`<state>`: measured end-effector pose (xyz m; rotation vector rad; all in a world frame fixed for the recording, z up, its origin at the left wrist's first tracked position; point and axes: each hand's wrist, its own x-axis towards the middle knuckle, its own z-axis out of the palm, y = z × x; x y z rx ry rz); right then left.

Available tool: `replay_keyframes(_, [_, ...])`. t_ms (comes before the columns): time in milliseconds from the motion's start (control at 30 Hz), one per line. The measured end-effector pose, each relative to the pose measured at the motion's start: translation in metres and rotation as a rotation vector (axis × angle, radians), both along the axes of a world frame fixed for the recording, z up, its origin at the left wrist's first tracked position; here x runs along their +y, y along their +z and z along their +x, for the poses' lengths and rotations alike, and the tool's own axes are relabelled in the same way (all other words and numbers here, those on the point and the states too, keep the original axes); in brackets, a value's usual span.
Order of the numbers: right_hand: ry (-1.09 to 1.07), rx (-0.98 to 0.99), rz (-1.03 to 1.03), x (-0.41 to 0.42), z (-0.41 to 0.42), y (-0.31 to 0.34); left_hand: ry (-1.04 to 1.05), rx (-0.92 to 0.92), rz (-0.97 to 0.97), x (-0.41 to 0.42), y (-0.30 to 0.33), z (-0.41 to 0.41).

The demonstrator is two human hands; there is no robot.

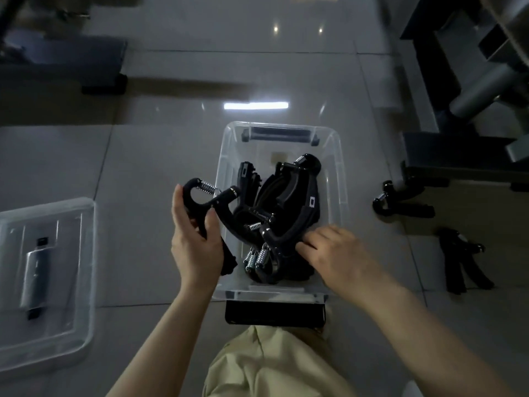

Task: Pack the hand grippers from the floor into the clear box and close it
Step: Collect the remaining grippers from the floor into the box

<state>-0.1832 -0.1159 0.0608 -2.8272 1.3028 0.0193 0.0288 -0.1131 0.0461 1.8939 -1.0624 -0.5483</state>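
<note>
The clear box (339, 167) stands open on the tiled floor in front of me, holding several black hand grippers (286, 196) with silver springs in a pile. My left hand (194, 239) is closed around one black hand gripper (210, 207), held over the box's left wall. Inside the box at its near right, my right hand (335, 250) rests palm down with its fingers on the piled grippers. Two more hand grippers lie on the floor to the right, one (400, 203) nearer the box and one (461, 259) farther out. The clear lid (77, 282) lies on the floor at the left.
A dark machine base (446, 156) with grey tubes stands at the right rear, close to the floor grippers. Another dark frame (86, 64) sits at the far left. My knee in beige trousers (272, 365) is just behind the box's black front latch (274, 313).
</note>
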Motion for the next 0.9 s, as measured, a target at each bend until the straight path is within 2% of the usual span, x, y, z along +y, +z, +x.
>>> replay_keyframes(233, [-0.084, 0.170, 0.368, -0.002, 0.018, -0.003, -0.057, 0.045, -0.076, 0.003, -0.011, 0.001])
replay_keyframes(433, [-0.166, 0.341, 0.483, -0.009, 0.037, -0.027, -0.051, 0.076, -0.085, 0.002, -0.011, 0.002])
replay_keyframes(667, [-0.225, 0.341, 0.486, -0.007, 0.027, -0.027, -0.011, 0.078, -0.079, 0.001, -0.011, 0.001])
replay_keyframes(733, [-0.281, 0.260, 0.492, -0.006, 0.024, -0.022, 0.018, 0.106, -0.094, 0.001, -0.008, 0.000])
replay_keyframes(800, [-0.345, 0.075, 0.472, -0.003, 0.019, -0.019, 0.032, 0.172, -0.127, 0.001, -0.002, 0.000])
replay_keyframes(900, [-0.558, -0.530, 0.531, -0.002, 0.019, -0.005, 0.005, 0.340, -0.183, -0.002, 0.015, 0.002])
